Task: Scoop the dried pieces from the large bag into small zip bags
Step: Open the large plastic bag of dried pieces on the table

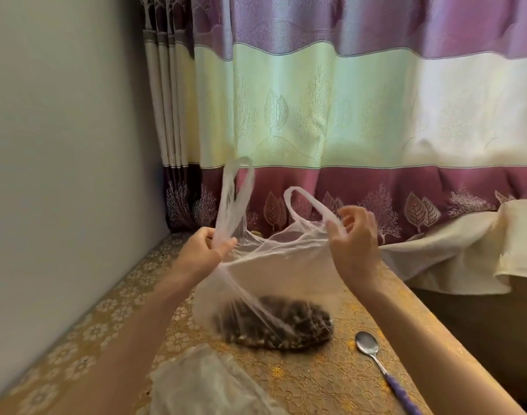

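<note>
Hanging behind everything, the purple-and-cream curtain (346,100) backs the gold patterned table (316,381). On that table sits the large bag (274,283), thin and clear, with dark dried pieces (286,324) pooled at its bottom. The left hand (202,250) grips one handle, the right hand (353,235) pinches the other, spreading the mouth. Right of the bag lies a spoon (368,347); nearer, crumpled clear plastic (202,381).

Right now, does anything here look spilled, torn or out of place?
Nothing stands out. The thin clear plastic carrier bag is held open by both hands, left and right; the dark dried pieces stay inside it. The metal spoon with a purple handle lies beside it on the gold patterned tablecloth.
</note>
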`<control>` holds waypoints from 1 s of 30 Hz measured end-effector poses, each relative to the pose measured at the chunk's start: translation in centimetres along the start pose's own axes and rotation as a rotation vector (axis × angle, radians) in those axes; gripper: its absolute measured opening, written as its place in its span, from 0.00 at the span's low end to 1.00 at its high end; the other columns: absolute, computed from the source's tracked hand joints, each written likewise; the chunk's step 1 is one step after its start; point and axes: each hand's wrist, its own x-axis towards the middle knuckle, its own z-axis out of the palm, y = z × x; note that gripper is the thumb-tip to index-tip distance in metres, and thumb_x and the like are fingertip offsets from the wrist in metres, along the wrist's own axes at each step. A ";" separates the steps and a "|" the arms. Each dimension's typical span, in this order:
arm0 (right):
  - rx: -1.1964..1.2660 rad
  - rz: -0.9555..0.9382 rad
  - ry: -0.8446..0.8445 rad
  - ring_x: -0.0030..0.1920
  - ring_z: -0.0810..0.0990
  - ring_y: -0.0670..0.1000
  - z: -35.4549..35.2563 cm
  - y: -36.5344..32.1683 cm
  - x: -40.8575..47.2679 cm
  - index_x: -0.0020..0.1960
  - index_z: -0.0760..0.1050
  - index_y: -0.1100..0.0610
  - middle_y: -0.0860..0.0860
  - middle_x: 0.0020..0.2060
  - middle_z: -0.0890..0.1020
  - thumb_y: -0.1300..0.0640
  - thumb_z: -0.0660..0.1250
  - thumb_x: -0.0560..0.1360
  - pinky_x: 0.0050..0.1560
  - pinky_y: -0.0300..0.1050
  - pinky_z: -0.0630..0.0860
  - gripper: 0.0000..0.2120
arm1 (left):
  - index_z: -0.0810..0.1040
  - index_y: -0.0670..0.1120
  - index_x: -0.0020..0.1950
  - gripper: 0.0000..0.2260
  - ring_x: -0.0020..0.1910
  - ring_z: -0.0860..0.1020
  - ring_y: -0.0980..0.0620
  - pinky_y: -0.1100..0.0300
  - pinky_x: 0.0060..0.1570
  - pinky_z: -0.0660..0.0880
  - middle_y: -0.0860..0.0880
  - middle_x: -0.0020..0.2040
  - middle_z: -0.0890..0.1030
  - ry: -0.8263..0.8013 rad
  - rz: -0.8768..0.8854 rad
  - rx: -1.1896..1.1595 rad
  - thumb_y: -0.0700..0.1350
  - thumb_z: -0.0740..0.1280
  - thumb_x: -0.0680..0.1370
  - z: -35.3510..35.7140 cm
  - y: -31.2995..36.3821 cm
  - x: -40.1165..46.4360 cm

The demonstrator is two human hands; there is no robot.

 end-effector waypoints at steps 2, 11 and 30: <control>-0.010 -0.297 0.031 0.37 0.70 0.44 1.0 -1.8 -1.0 0.48 0.72 0.63 0.43 0.40 0.70 0.66 0.69 0.72 0.40 0.32 0.68 0.07 | 0.76 0.47 0.49 0.09 0.42 0.77 0.54 0.61 0.37 0.70 0.51 0.43 0.79 0.044 0.039 -0.012 0.51 0.68 0.74 0.3 0.7 0.2; -0.518 -0.721 -0.752 0.51 0.80 0.53 4.7 -0.4 -1.3 0.58 0.74 0.54 0.52 0.48 0.83 0.47 0.49 0.82 0.66 0.48 0.61 0.18 | 0.78 0.38 0.42 0.05 0.30 0.80 0.50 0.58 0.31 0.80 0.43 0.35 0.81 -0.045 -0.307 -0.784 0.39 0.65 0.76 0.1 0.7 1.6; -0.228 0.448 -0.934 0.30 0.68 0.51 -1.7 12.1 -2.1 0.38 0.82 0.50 0.49 0.28 0.75 0.46 0.61 0.78 0.31 0.41 0.64 0.17 | 0.73 0.38 0.61 0.18 0.39 0.83 0.40 0.47 0.29 0.79 0.36 0.51 0.80 -0.093 -0.770 -0.972 0.38 0.66 0.72 -1.8 -10.1 -0.4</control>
